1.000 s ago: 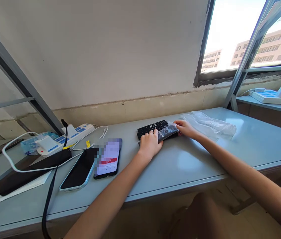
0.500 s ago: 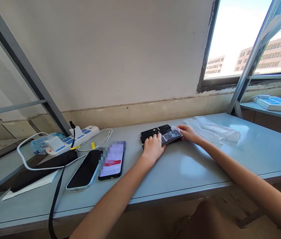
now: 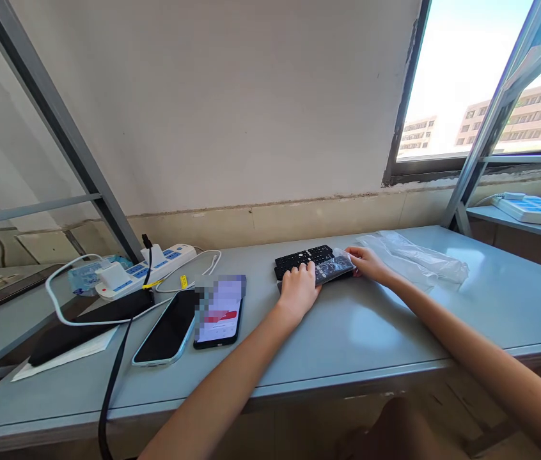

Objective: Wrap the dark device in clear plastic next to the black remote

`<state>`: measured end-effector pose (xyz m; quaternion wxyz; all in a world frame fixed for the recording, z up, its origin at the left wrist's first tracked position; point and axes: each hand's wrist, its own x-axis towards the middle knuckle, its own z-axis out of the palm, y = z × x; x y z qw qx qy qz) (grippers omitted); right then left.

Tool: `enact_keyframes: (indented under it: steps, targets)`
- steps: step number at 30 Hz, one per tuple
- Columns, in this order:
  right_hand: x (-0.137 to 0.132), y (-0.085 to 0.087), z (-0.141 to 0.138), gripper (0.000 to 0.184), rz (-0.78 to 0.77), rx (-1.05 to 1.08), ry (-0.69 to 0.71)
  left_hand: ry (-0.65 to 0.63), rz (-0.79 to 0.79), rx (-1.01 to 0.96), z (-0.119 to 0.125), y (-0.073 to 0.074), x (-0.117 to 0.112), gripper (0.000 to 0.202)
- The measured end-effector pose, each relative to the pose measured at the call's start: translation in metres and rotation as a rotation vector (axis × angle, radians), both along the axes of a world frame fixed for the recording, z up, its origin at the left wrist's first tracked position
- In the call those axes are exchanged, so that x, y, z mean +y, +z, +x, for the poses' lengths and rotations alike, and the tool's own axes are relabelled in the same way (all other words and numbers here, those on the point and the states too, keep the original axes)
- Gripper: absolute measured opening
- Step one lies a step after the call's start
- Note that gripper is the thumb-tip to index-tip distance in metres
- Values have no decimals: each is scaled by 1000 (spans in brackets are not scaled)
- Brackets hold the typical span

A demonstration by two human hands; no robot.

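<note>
A slim black remote [image 3: 334,269] in clear plastic film [image 3: 342,260] slanted lengthwise away rightward over the blue-grey table [image 3: 371,345], the left hand [image 3: 299,291] gripping its left end, the right hand [image 3: 368,262] pinching its right end, black button-studded handsets [image 3: 303,257] just behind it.

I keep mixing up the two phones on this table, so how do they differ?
Screen: the left phone is dark, while the right phone glows pale lilac with a red patch, partly blurred out. Edge: the left phone's is light blue, the right phone's black. Angle: the left phone slants more than the right phone. Both lie screen up on the table, left of the left hand.
</note>
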<state>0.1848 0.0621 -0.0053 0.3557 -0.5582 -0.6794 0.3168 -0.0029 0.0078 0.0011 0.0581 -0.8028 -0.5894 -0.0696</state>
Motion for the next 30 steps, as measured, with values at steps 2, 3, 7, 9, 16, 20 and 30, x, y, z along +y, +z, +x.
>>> enact_keyframes:
  steps: [2,3,7,9,16,20,30]
  targets:
    - [0,0,0,25,1,0,4,-2,0,1,0,0,0,42]
    - [0,0,0,25,2,0,5,-3,-1,1,0,0,0,43]
    - [-1,0,0,24,-3,3,1,-3,-6,1,0,1,0,45]
    - [-1,1,0,23,-8,6,-4,0,-8,1,0,2,-1,46]
    - [-3,2,-1,21,-7,12,-4,5,-9,2,1,3,-2,46]
    - [-2,2,-1,21,-9,8,-10,2,-6,5,1,2,-2,46]
    - [-1,1,0,21,-13,-31,-15,4,-21,19,2,4,-3,45]
